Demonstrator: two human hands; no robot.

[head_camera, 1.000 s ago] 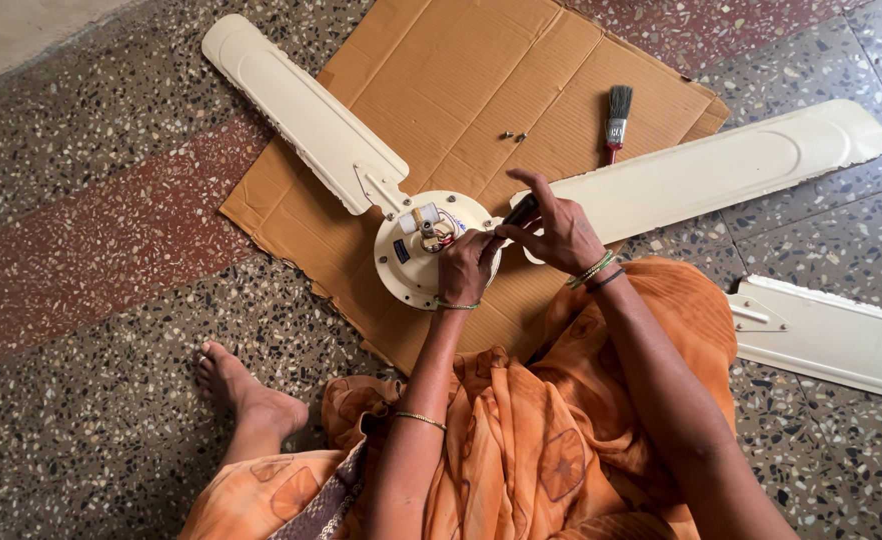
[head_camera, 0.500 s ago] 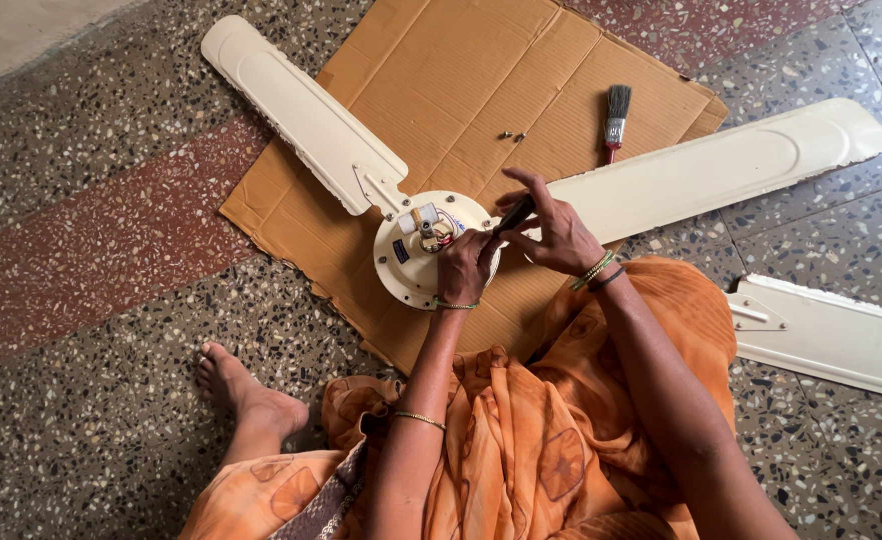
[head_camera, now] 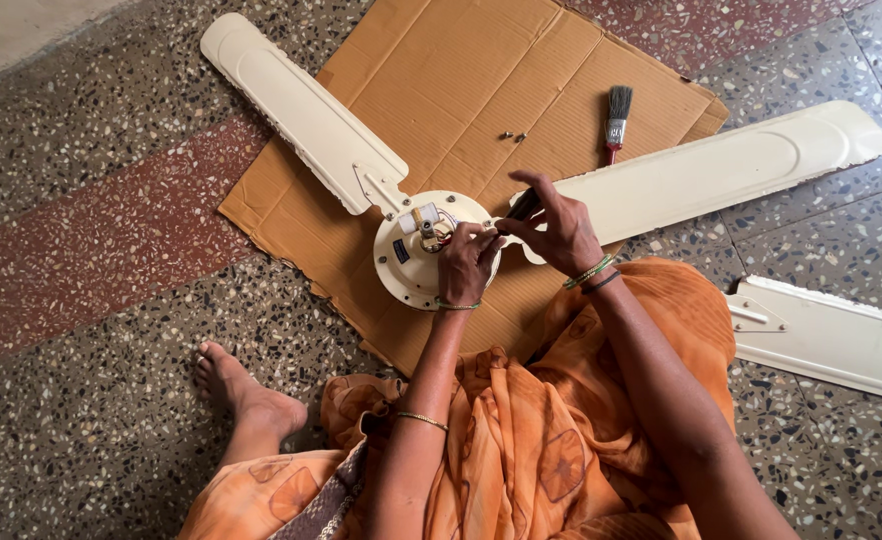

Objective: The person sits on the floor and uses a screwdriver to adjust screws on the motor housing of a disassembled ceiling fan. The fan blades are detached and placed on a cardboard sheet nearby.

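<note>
A cream ceiling fan motor hub (head_camera: 416,262) is seen lying near the front edge of a flattened cardboard sheet (head_camera: 481,90) spread on a speckled floor, with 2 blades attached: 1 blade (head_camera: 296,108) running toward the sheet's far left corner and a second blade (head_camera: 721,170) extending past its right edge. The hub is pressed from above by the left hand (head_camera: 464,268), its fingers curled over the hub's right rim, so it is clenched on the hub rather than released. A dark tool handle (head_camera: 521,206), probably a screwdriver, is grasped in the right hand (head_camera: 556,232), with the fingers pinched round it and the wrist bent toward the hub; its tip is hidden behind the left hand. A slip is judged possible: if the tip were to ride out of a screw head, the left fingers just beside it could be jabbed. The 2 small screws (head_camera: 514,135) lying loose on the cardboard could be knocked off onto the speckled floor and lost. A red-handled paintbrush (head_camera: 616,122) lies near the sheet's far right edge, and a detached third blade (head_camera: 831,335) rests on the floor well apart to the right.
</note>
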